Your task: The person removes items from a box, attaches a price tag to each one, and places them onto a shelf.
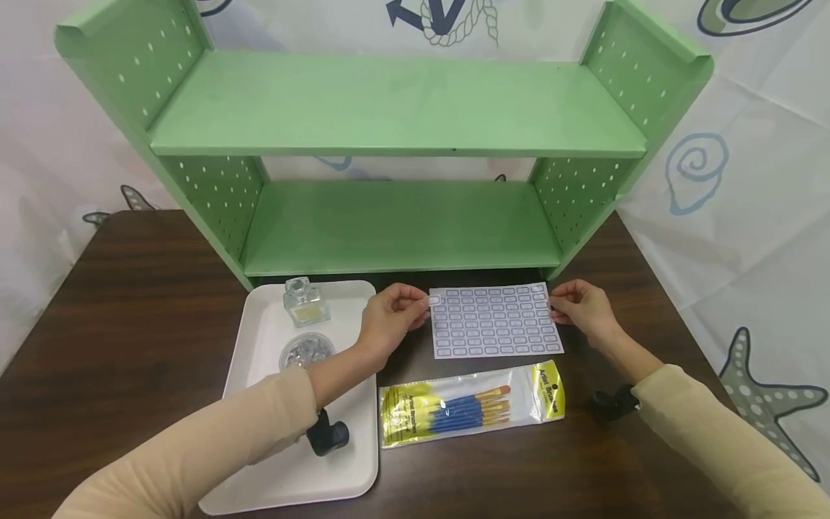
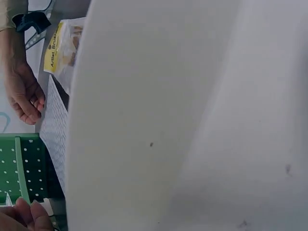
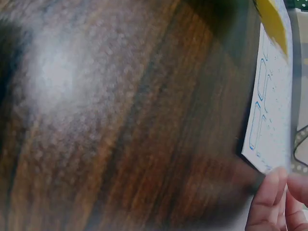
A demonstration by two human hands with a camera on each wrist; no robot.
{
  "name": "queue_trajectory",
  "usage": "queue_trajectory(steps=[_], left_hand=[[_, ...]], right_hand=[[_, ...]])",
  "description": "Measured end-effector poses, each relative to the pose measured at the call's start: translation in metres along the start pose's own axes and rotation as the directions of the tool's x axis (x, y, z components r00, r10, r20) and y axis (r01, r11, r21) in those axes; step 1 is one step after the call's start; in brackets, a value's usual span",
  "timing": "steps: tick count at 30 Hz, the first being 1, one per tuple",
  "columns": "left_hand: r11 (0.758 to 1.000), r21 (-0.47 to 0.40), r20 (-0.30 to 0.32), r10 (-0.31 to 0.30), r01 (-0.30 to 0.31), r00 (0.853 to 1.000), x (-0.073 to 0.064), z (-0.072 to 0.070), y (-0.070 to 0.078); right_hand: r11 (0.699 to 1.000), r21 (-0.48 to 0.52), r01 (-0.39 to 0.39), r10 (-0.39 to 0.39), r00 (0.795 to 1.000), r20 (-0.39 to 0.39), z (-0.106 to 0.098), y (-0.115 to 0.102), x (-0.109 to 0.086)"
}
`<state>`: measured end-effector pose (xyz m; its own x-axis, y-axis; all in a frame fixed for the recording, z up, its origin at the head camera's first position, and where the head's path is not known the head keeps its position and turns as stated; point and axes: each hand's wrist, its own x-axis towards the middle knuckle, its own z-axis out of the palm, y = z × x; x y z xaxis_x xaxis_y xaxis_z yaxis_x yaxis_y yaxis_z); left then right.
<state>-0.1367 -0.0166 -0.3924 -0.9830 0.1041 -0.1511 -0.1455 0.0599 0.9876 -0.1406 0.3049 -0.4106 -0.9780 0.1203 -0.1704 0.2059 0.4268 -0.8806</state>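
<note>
White paper, printed all over with little blue-outlined rounded boxes: that's the label sheet (image 1: pixel 496 324), a neat grid in ranks and files, too small to count safely. It sits right of the tray, just in front of the green shelf unit (image 1: pixel 389 101) and beyond the brush pack (image 1: pixel 472 404); whether it lies quite flat or is a touch raised, I can't tell.

Look at the fingers! At the sheet's upper left corner the left hand (image 1: pixel 389 321) pinches a small pale label (image 1: pixel 434 299) between thumb and fingertips. Over on the other side, the right hand (image 1: pixel 583 310) has the sheet's right edge, near its upper corner, nipped between thumb and finger.

Now the count: two hands, two beige sleeves (image 1: pixel 220 432), two black wrist mounts (image 1: pixel 331 436). One sheet, one brush pack, clear with yellow ends, several blue-handled brushes (image 1: pixel 457 412) overlapping inside. One white tray (image 1: pixel 259 353), carrying one clear glass bottle (image 1: pixel 306 303) and one round clear dish (image 1: pixel 308 349), the dish partly covered by the left arm. One green unit, two boards showing, standing on one dark wood-grain table (image 1: pixel 117 324).
</note>
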Motion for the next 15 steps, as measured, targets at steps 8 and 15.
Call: queue_trajectory(steps=[8,15], left_hand=[[0.999,0.0,0.079,-0.046,0.046,0.996,-0.006,0.002,0.002],[0.998,0.034,0.154,-0.066,0.062,0.986,-0.015,0.007,-0.001]], right_hand=[[0.994,-0.015,0.105,-0.105,0.994,0.014,0.008,-0.025,-0.015],[0.988,0.04,0.149,-0.152,0.982,0.114,0.038,-0.046,-0.034]])
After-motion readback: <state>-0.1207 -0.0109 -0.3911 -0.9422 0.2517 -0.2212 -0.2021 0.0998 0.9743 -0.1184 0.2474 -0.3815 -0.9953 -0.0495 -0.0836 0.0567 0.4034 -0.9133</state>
